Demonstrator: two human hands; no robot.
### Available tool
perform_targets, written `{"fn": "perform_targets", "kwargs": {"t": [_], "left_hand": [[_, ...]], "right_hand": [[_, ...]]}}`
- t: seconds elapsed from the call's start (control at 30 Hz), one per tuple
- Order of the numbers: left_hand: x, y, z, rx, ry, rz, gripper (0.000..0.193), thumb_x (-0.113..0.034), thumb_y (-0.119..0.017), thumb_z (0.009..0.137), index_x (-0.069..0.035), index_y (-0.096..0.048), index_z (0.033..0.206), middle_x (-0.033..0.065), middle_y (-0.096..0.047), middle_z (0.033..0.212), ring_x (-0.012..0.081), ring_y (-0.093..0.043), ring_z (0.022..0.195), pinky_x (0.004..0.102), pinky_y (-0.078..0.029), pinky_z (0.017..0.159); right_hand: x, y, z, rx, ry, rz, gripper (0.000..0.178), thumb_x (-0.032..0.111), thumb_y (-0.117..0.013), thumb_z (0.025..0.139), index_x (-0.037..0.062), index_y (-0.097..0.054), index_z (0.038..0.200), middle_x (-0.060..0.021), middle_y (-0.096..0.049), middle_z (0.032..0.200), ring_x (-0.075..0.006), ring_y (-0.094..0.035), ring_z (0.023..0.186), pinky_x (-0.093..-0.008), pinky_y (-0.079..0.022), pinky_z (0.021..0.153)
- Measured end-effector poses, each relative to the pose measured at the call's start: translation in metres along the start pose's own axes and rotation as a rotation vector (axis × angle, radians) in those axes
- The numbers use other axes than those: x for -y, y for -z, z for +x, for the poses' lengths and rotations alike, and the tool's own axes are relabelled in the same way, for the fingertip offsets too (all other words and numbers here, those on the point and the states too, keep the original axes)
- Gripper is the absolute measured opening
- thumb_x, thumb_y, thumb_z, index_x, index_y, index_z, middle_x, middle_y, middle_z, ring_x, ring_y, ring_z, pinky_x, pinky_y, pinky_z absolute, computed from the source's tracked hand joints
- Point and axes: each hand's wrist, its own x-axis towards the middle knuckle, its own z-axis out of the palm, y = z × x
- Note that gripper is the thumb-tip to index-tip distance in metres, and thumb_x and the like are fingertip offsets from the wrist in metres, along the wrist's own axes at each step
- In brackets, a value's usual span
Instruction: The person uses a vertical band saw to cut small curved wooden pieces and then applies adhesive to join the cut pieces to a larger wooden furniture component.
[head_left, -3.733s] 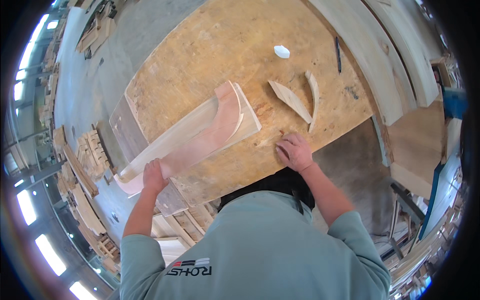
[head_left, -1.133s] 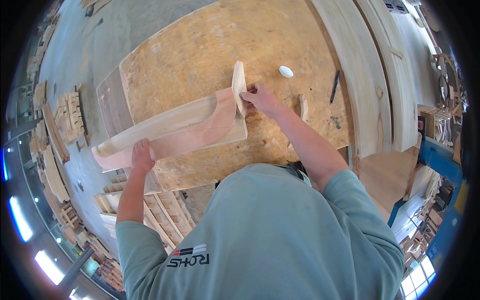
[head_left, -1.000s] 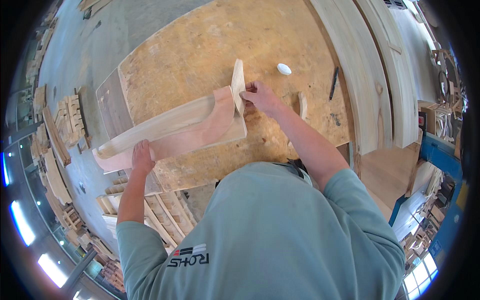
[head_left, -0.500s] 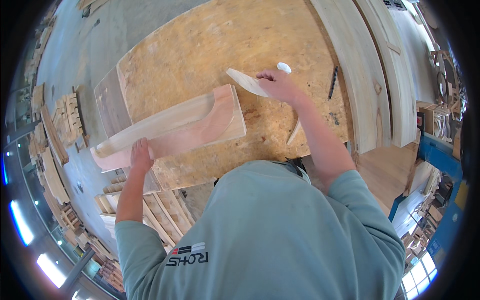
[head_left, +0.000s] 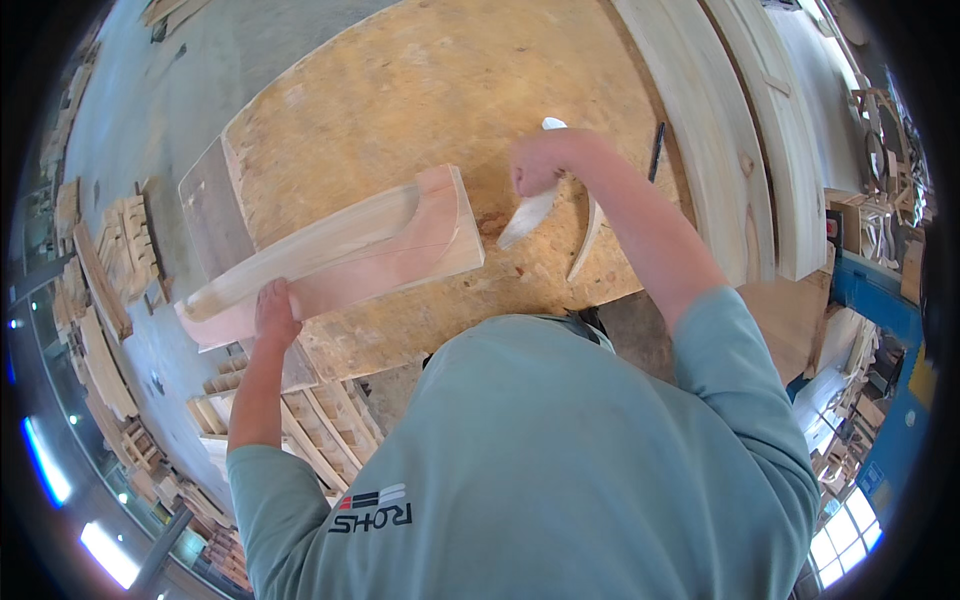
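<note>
A pinkish curved template (head_left: 350, 280) lies on a pale wooden board (head_left: 320, 235) on the workbench. My left hand (head_left: 277, 312) is closed over their near edge, toward the left end, with fingers on top of the template. Past the board's right end, my right hand (head_left: 543, 163), blurred by motion, is closed around a pale curved wood piece (head_left: 528, 218). The free end of this piece points toward me, and its other end is hidden by the hand. A slim curved wood strip (head_left: 588, 240) lies on the bench under my right forearm.
A white object (head_left: 553, 123) sits just beyond my right hand. A black pen (head_left: 657, 152) lies on the worn workbench (head_left: 400, 90) farther right. Long thick planks (head_left: 715, 130) run along the bench's right side. Slatted wood (head_left: 325, 425) stands below my left arm.
My right hand has turned, swinging the curved wood piece's free end from far left to toward me. The left hand stays on the template. The whole view has shifted slightly.
</note>
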Motion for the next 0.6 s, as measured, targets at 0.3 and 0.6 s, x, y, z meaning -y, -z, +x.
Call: {"fn": "perform_targets", "kwargs": {"t": [0.3,0.6], "left_hand": [[0.002,-0.002,-0.001,0.009,0.004,-0.006,0.091,-0.006,-0.088,0.058,-0.004,-0.041,0.137,0.0186,-0.051,0.132,0.0385,-0.046,0.131,0.0436,-0.039,0.114],[0.001,0.003,-0.001,0.064,0.017,0.007,0.091,-0.008,-0.088,0.06,-0.004,-0.041,0.137,0.0189,-0.051,0.134,0.0379,-0.046,0.131,0.0431,-0.038,0.114]], "right_hand": [[-0.007,-0.02,0.063,-0.92,0.107,0.289,0.028,0.015,-0.057,0.088,0.0131,-0.071,0.112,-0.0122,-0.068,0.094,-0.0327,-0.065,0.091,-0.0431,-0.051,0.076],[0.048,-0.08,0.038,-0.805,-0.401,0.599,0.074,0.041,-0.074,0.085,-0.0007,-0.043,0.137,-0.0276,-0.058,0.126,-0.0406,-0.061,0.116,-0.0492,-0.051,0.097]]}}
